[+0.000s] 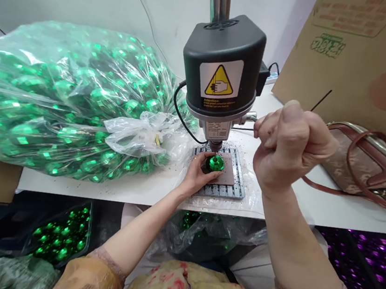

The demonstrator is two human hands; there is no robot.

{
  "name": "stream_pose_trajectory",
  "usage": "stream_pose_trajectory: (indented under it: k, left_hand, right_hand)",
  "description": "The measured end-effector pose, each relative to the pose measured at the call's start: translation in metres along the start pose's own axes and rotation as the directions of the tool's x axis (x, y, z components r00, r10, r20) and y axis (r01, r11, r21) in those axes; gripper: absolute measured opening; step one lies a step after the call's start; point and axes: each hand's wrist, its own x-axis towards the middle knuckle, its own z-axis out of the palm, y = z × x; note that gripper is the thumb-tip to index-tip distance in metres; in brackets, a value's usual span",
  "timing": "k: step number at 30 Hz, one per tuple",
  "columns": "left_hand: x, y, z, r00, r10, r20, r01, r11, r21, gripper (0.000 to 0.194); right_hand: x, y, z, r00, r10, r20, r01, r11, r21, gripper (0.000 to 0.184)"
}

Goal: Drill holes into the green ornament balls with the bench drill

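My left hand [197,172] has its thumb and fingers closed around a shiny green faceted ball [216,163]. The ball rests on a flat brown board [228,176] over the slotted grey base plate [240,188] of a small drill press [223,73]. Directly above the ball is the chuck [215,145]; whether its tip touches the ball I cannot tell. At the press's right side, my right hand [289,149] is raised in a fist around the feed lever, whose thin black rod [321,100] sticks out behind it. Dark crumbs lie around the base plate.
A tied clear bag of green faceted balls [75,102] fills the left of the white table [103,190]. At right stand a patterned handbag [356,160] and a cardboard box [347,60]. Below the table edge are a crate of green balls [62,236] and purple balls [372,260].
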Motion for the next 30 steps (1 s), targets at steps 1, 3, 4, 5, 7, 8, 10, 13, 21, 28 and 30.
stream_pose_trajectory:
  k: [1, 3, 4, 5, 7, 8, 10, 13, 21, 28, 30]
  left_hand:
    - [0.000, 0.000, 0.000, 1.000, 0.006, 0.007, -0.006, 1.000, 0.020, 0.058]
    - [0.000, -0.001, -0.001, 1.000, 0.011, 0.022, -0.012, 0.999, 0.045, 0.058]
    - [-0.001, -0.001, -0.001, 1.000, 0.009, 0.028, -0.010, 0.999, 0.050, 0.058]
    - [-0.001, 0.000, -0.001, 0.999, 0.003, 0.031, -0.005, 0.999, 0.046, 0.058]
    - [-0.001, 0.000, -0.001, 0.999, -0.015, 0.029, 0.014, 1.000, 0.019, 0.058]
    - [-0.001, 0.000, -0.001, 0.999, -0.023, 0.027, 0.022, 1.000, 0.007, 0.059]
    - [0.000, 0.000, -0.001, 0.999, -0.025, 0.026, 0.025, 1.000, 0.003, 0.059]
    - [-0.001, 0.000, -0.001, 1.000, -0.010, 0.018, 0.010, 1.000, 0.022, 0.059]
    - [0.000, -0.004, 0.000, 1.000, 0.027, 0.003, -0.027, 0.999, 0.046, 0.060]
    - [-0.002, -0.008, -0.001, 0.999, 0.052, 0.012, -0.053, 0.995, 0.088, 0.058]
    - [-0.001, -0.007, 0.001, 0.999, 0.051, 0.008, -0.051, 0.994, 0.094, 0.058]
  right_hand:
    - [-0.001, 0.000, -0.001, 1.000, -0.010, 0.010, 0.010, 1.000, 0.004, 0.059]
    - [-0.002, -0.001, -0.003, 1.000, -0.025, 0.019, 0.025, 1.000, 0.003, 0.058]
    - [-0.002, -0.001, -0.004, 0.999, -0.025, 0.022, 0.026, 1.000, -0.007, 0.057]
    - [-0.003, -0.001, -0.004, 0.999, -0.023, 0.022, 0.023, 0.999, -0.023, 0.057]
    - [-0.004, -0.001, -0.005, 0.999, -0.021, 0.024, 0.022, 0.998, -0.062, 0.057]
    - [-0.005, 0.000, -0.006, 0.999, -0.024, 0.025, 0.026, 0.997, -0.074, 0.057]
    - [-0.007, 0.002, -0.007, 0.998, -0.050, 0.026, 0.052, 0.997, -0.062, 0.056]
    - [-0.011, 0.007, -0.009, 0.992, -0.121, 0.030, 0.121, 0.993, 0.007, 0.056]
    - [-0.017, 0.022, -0.018, 0.957, -0.278, 0.086, 0.270, 0.959, 0.091, 0.048]
    - [-0.019, 0.023, -0.014, 0.956, -0.293, 0.032, 0.289, 0.953, 0.092, 0.052]
    - [-0.008, 0.014, -0.004, 0.981, -0.187, -0.058, 0.188, 0.982, 0.006, 0.057]
